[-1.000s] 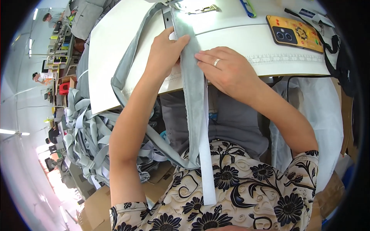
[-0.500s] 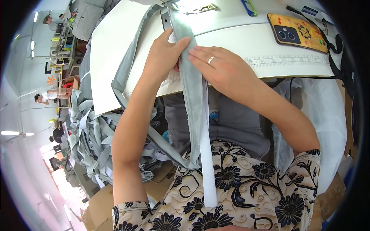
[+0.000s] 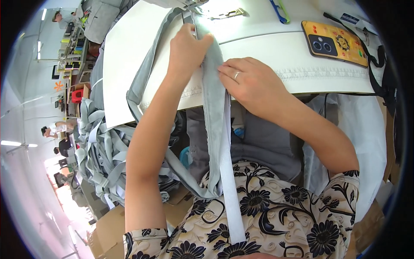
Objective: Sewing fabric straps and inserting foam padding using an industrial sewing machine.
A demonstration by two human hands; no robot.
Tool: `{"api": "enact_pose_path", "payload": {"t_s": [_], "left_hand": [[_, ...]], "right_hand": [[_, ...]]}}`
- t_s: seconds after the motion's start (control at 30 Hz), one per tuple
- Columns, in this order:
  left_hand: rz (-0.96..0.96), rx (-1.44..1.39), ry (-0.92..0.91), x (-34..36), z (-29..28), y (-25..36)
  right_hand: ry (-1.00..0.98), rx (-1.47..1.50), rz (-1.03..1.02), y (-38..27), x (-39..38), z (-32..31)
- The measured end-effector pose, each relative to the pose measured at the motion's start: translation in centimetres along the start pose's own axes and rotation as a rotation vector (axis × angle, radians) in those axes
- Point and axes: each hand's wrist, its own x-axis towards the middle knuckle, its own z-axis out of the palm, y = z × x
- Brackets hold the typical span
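A long grey-green fabric strip runs from the sewing machine at the top, over the table edge, down to my lap. Along its right side hangs a narrow white strip, its loose end lying on my patterned top. My left hand is at the strip's left edge close under the machine, thumb on the cloth, other fingertips partly hidden. Lower down, my right hand, with a ring on one finger, pinches the strip's right edge between closed fingers. The machine's needle area is cut off and glaring with light.
The white table has a printed ruler along its front. A yellow phone, a blue-green thread snipper and a black strap lie at right. A heap of grey strips hangs at left. People sit far left.
My left hand has moved up toward the machine. My right hand has slid slightly down along the strip toward me. The whole view has shifted a little.
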Motion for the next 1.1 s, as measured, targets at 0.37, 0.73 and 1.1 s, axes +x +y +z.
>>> {"api": "enact_pose_path", "payload": {"t_s": [0.37,0.73,1.1], "left_hand": [[0.023,0.094,-0.144,-5.8,-0.4,2.6],[0.147,0.188,-0.092,-0.1,-0.6,0.8],[0.153,0.174,-0.118,0.4,-1.2,0.3]], "right_hand": [[-0.164,-0.030,-0.075,-0.7,-0.7,-2.0],[-0.152,-0.181,-0.113,3.6,2.5,0.9],[-0.110,-0.273,-0.119,6.8,4.2,2.6]]}}
